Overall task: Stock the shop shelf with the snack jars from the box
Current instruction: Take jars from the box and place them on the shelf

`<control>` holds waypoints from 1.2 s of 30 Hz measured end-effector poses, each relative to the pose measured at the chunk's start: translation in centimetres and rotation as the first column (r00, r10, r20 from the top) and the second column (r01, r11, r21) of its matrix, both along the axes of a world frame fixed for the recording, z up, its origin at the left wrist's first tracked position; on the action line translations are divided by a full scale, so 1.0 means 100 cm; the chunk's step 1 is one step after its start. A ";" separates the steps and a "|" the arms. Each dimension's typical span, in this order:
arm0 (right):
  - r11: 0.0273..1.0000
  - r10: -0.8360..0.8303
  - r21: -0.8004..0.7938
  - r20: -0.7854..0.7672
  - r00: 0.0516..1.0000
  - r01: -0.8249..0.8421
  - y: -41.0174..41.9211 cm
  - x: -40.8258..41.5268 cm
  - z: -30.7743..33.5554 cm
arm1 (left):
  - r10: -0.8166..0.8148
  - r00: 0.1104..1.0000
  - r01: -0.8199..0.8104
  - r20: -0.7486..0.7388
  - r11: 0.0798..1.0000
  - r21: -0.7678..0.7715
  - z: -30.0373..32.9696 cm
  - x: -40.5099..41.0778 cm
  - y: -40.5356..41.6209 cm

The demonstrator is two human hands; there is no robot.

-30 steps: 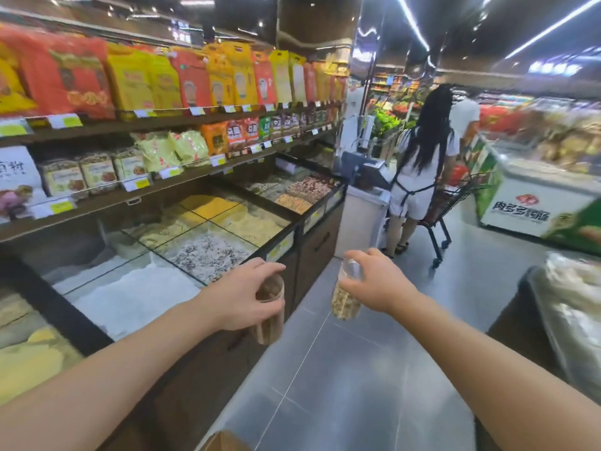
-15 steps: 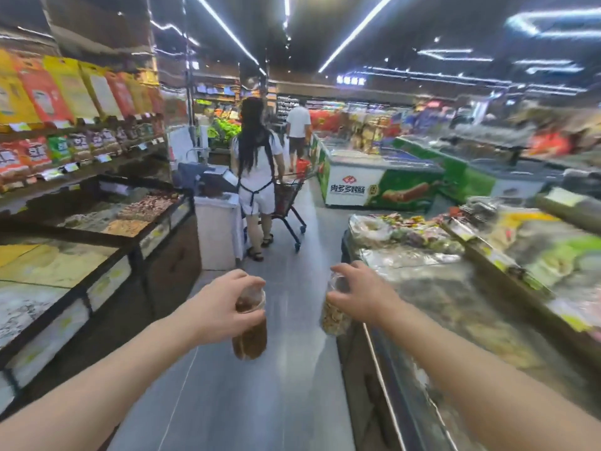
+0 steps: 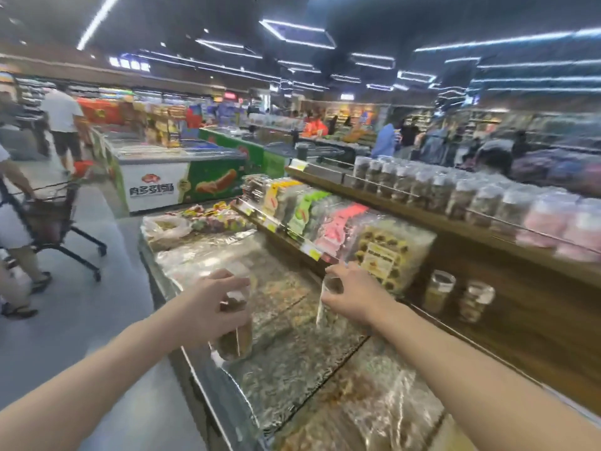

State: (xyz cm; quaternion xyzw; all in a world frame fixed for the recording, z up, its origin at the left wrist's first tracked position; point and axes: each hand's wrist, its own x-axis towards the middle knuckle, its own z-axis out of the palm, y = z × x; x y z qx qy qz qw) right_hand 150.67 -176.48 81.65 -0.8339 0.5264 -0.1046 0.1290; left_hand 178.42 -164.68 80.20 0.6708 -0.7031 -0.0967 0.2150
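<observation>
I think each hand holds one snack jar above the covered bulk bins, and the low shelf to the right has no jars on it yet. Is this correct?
Not quite. In the head view the left hand and right hand each hold a snack jar over the covered bins, but the low shelf already has two jars on it, one beside the other.

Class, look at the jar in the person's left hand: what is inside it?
The jar in the left hand holds brown, grainy snack filling its lower part. The fingers cover the upper part, and blur hides what the snack is.
</observation>
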 end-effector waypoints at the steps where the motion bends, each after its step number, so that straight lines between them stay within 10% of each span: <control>1: 0.999 -0.051 -0.004 -0.012 0.999 0.050 -0.004 -0.023 0.000 | -0.045 0.999 0.045 0.018 0.999 0.000 0.001 -0.016 -0.017; 17: 0.781 -0.624 0.022 -0.001 0.782 0.624 -0.051 -0.226 -0.027 | -0.591 0.807 0.591 -0.009 0.806 0.038 0.001 -0.209 -0.209; 36: 0.573 -0.808 0.140 -0.068 0.586 0.807 -0.215 -0.270 -0.096 | -0.725 0.688 0.724 0.027 0.688 0.048 -0.003 -0.262 -0.346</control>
